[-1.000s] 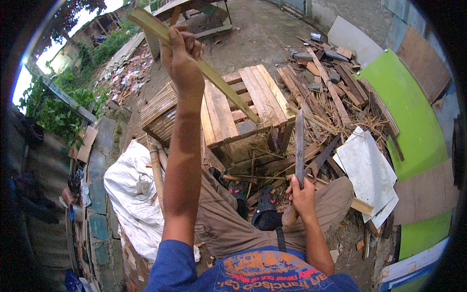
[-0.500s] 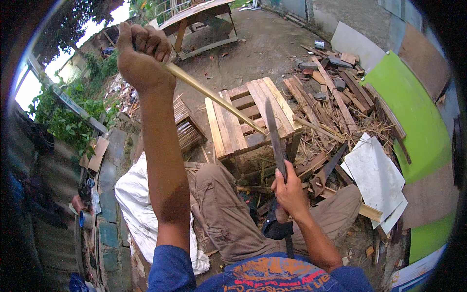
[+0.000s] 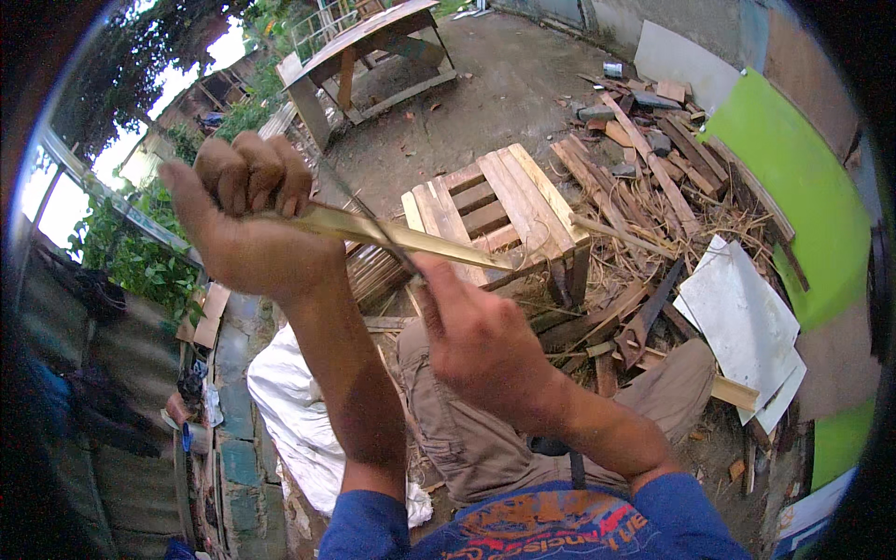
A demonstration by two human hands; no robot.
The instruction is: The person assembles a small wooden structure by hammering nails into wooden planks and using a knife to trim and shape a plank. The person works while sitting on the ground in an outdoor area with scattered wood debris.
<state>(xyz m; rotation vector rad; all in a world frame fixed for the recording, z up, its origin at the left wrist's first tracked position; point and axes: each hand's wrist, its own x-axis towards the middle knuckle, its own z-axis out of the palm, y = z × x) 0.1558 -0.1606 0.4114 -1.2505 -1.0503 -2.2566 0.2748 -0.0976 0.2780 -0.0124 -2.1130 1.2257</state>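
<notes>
My left hand [image 3: 252, 219], raised on the left, is closed around one end of a long pale strip [image 3: 439, 245] that looks like bamboo. The strip slopes down to the right, its far end over a low slatted wooden stool [image 3: 527, 205]. In my right hand [image 3: 495, 341] is a long-bladed knife, fingers wrapped around its handle. Its dark blade [image 3: 373, 224] points up and left and crosses the strip between my two hands; whether the edge bites in cannot be seen. The handle is mostly hidden by my fingers.
Beyond the stool, scrap wood and shavings [image 3: 644, 177] are piled on the right, near white sheets [image 3: 742, 313] and a green panel [image 3: 775, 187]. A larger wooden table [image 3: 373, 42] stands at the back. White cloth [image 3: 303, 420] lies left of my legs.
My right hand has moved up and left, bringing the knife blade from upright over the stool to across the strip. My left hand has come lower, turning with the strip.
</notes>
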